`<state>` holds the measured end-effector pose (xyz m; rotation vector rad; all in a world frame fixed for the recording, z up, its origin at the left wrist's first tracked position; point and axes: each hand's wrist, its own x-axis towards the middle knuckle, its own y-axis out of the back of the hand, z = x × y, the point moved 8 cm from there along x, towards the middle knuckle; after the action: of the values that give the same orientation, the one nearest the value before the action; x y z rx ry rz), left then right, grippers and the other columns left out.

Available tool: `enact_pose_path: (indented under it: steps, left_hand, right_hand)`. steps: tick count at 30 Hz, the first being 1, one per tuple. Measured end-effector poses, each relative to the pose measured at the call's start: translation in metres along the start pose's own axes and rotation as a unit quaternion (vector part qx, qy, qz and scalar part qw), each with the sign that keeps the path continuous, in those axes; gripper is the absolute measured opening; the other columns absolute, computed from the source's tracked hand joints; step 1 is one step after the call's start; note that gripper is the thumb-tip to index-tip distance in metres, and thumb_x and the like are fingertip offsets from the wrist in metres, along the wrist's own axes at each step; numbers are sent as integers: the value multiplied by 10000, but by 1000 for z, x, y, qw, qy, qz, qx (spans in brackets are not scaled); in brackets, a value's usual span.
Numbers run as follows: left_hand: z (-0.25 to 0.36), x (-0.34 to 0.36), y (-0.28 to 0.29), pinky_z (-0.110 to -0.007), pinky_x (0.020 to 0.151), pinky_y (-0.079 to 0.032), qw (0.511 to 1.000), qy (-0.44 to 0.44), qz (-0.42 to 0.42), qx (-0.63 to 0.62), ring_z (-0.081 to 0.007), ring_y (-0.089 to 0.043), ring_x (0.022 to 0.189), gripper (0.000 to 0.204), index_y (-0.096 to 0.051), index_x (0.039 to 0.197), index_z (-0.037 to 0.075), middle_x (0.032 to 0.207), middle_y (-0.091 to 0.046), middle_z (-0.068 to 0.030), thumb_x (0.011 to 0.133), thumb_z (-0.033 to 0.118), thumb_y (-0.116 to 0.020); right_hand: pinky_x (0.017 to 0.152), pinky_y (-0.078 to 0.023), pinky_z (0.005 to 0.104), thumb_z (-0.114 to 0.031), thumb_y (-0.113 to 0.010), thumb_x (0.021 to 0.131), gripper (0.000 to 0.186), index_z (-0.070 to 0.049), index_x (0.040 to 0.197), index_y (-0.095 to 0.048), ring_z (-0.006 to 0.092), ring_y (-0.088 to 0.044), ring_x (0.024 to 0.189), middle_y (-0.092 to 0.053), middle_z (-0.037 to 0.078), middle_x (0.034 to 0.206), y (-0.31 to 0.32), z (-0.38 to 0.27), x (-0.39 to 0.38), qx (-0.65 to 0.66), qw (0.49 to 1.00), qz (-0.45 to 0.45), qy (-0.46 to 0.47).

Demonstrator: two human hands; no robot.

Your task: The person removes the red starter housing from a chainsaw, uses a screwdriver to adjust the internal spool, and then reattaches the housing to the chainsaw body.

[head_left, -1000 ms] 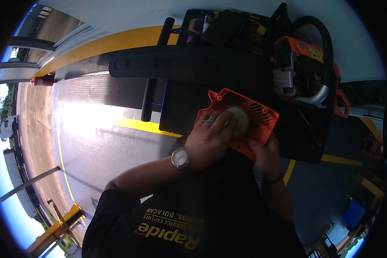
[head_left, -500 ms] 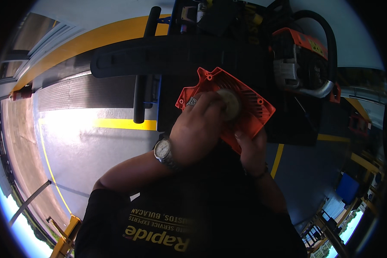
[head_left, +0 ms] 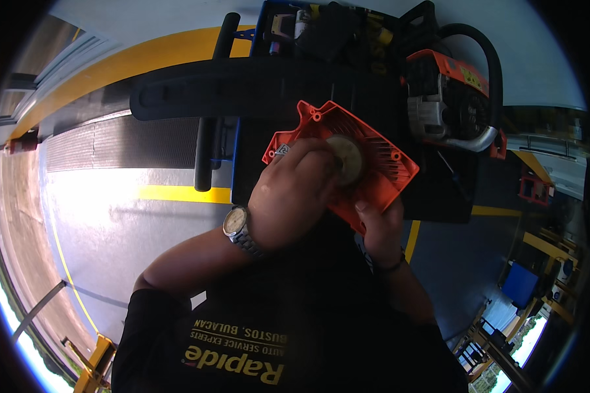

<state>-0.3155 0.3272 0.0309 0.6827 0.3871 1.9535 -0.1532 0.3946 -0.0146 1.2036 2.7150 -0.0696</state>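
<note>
An orange chainsaw starter cover is held tilted in front of my body, its ribbed inner side facing up. A pale round starter pulley sits inside it. My left hand, with a metal watch on its wrist, reaches over the cover's left part; its curled fingers close at the pulley's left side, the fingertips partly hidden. My right hand grips the lower right edge, thumb on the near rim and the other fingers out of sight beneath.
A chainsaw body with orange top stands at the right of the dark bench. A long black bar cover lies across its far side. A screwdriver rests on the right part. Black pipe-like bars stick out at the left.
My left hand and wrist have shifted slightly left and turned a little, with the fingers still at the pulley. My right hand keeps its grip. The whole view has shifted slightly.
</note>
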Motion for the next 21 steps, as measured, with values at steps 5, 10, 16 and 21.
enact_pose_path:
  steps: [5, 10, 16, 21]
  left_hand:
    - [15, -2, -1, -357, 714, -578, 992, -74, 16, 99, -258, -682, 944, 224, -668, 1005, 10, 1131, -627, -114, 783, 34, -657]
    - [15, -3, -2, -362, 738, -579, 989, -84, 26, 120, -284, -666, 963, 238, -657, 1006, -9, 1164, -599, -144, 769, 18, -652]
    - [8, 2, 10, -386, 745, -595, 998, -30, 27, 58, -313, -701, 878, 220, -668, 1004, -16, 1123, -635, -149, 789, -9, -716]
    - [-1, 2, 14, -366, 716, -597, 999, -19, 29, 34, -287, -704, 858, 211, -666, 982, -1, 1130, -637, -137, 779, -18, -720]
  right_hand:
    - [1030, -494, 393, -28, -522, 920, 498, 63, 1396, -411, 246, -599, 1211, -581, 190, 1316, -10, -3, 0, 103, 994, 7, 21]
    - [1041, -497, 401, -20, -514, 931, 512, 67, 1416, -374, 259, -595, 1223, -553, 198, 1350, -17, -11, -2, 6, 997, -14, 73]
    - [1040, -466, 369, -31, -557, 886, 545, 76, 1400, -413, 227, -575, 1213, -562, 158, 1321, -25, -6, 0, 81, 995, 52, 30]
    - [1048, -488, 399, -12, -514, 911, 562, 60, 1436, -327, 259, -580, 1236, -524, 189, 1368, -31, -6, 6, 55, 998, 7, 42]
